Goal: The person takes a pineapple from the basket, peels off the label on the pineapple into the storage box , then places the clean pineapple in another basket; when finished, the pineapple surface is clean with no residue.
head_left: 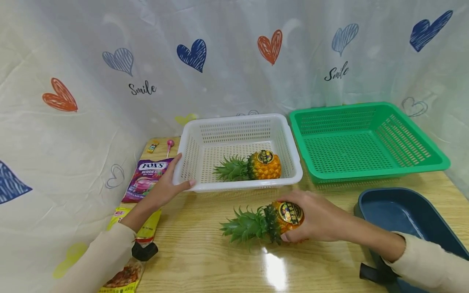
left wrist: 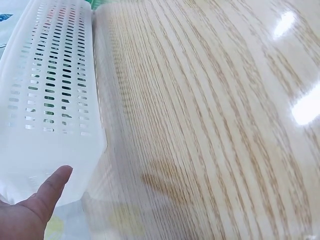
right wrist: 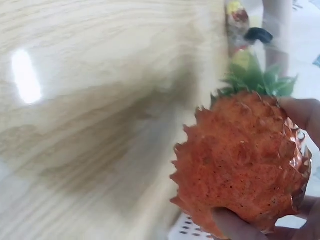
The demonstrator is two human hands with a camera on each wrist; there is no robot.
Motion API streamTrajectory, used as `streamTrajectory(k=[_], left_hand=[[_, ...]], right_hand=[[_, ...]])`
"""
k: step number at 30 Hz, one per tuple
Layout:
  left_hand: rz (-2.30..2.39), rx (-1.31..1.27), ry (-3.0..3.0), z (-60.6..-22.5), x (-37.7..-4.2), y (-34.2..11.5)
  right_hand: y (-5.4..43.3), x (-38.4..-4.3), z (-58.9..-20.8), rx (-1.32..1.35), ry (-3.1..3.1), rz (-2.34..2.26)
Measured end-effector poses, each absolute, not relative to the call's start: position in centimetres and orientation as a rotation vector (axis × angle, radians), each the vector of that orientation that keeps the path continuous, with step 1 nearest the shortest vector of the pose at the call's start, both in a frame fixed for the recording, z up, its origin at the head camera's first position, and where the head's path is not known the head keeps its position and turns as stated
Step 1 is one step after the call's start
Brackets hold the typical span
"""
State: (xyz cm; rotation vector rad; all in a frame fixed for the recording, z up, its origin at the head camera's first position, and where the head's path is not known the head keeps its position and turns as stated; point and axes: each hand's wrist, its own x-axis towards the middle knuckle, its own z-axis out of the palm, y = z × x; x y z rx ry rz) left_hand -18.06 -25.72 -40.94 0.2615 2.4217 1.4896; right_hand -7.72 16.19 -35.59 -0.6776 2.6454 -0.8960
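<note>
My right hand [head_left: 315, 217] grips a small pineapple [head_left: 269, 221] by its orange body, low over the wooden table, with the green crown pointing left. In the right wrist view, the spiky underside of the pineapple [right wrist: 240, 165] faces the camera, with fingers around it. A white plastic basket [head_left: 234, 187] stands behind; a second pineapple [head_left: 266, 165] lies on its side in it, near the front right corner. My left hand [head_left: 166, 189] rests on the basket's front left corner, fingers along the left side. Its straight thumb lies against the front wall, as the left wrist view shows.
A green basket [head_left: 370, 177] stands right of the white one. Nearer on the right is a dark blue basin [head_left: 395, 211], partly under my right forearm. At left lie a purple candy bag [head_left: 146, 179], a lollipop [head_left: 170, 143], a small wrapped candy [head_left: 152, 146] and yellow packets [head_left: 148, 226].
</note>
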Motion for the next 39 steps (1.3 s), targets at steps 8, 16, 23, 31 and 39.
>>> streamTrajectory(k=[8,16,23,31,39], left_hand=[[1.482,0.266,2.43,-41.0,-18.2,-25.6],[1.487,0.268,2.431,-41.2,-18.2,-25.6],[1.498,0.285,2.433,-41.1,-18.1,-25.6],[1.468,0.305,2.468,-41.0,-17.9,-25.7],[1.484,0.342,2.598,-40.0,-17.5,-26.1]], right_hand=[[16.2,-8.6,-37.7,-0.628,2.754,-0.856],[16.4,-8.8,-39.1,-0.569,2.729,-0.878],[16.5,-8.8,-39.3,-0.553,2.746,-0.869],[16.6,-9.0,-39.3,-0.567,2.705,-0.891],[16.8,-9.1,-39.0,-0.564,2.666,-0.888]])
